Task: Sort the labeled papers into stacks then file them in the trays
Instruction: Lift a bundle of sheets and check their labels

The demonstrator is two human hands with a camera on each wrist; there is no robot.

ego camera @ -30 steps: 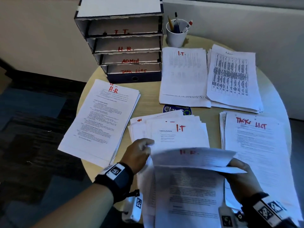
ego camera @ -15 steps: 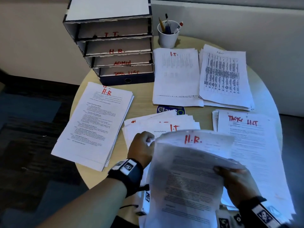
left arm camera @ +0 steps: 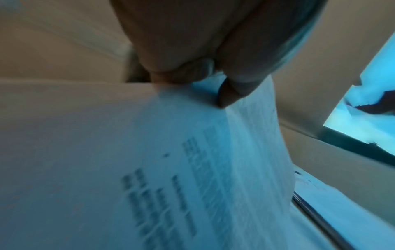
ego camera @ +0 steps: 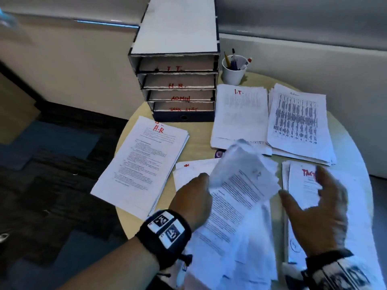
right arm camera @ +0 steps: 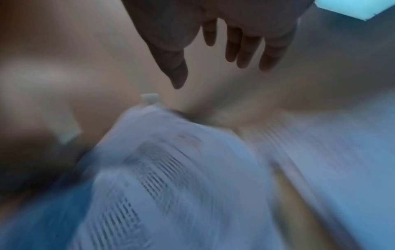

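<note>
My left hand [ego camera: 195,196] pinches the left edge of a printed H.R. sheet [ego camera: 240,181] that is lifted and blurred above the unsorted pile [ego camera: 230,248]; the left wrist view shows the sheet [left arm camera: 192,160] held between thumb and fingers. My right hand [ego camera: 314,208] hovers with spread fingers [right arm camera: 241,50] over the TASK LIST stack [ego camera: 301,185], holding nothing. The H.R stack [ego camera: 142,162] lies at the left. The I.T. stack [ego camera: 240,116] and the Admin stack [ego camera: 299,122] lie at the back. The labelled tray unit [ego camera: 178,80] stands behind them.
A white cup of pens [ego camera: 233,70] stands right of the trays. The round table's rim [ego camera: 123,222] curves close past the H.R stack, with dark carpet [ego camera: 52,185] beyond it. A wall panel runs behind the table.
The right hand has let go of the H.R. sheet and moved right over the TASK LIST stack. The left hand has swung the sheet up and leftward; the camera view has shifted left.
</note>
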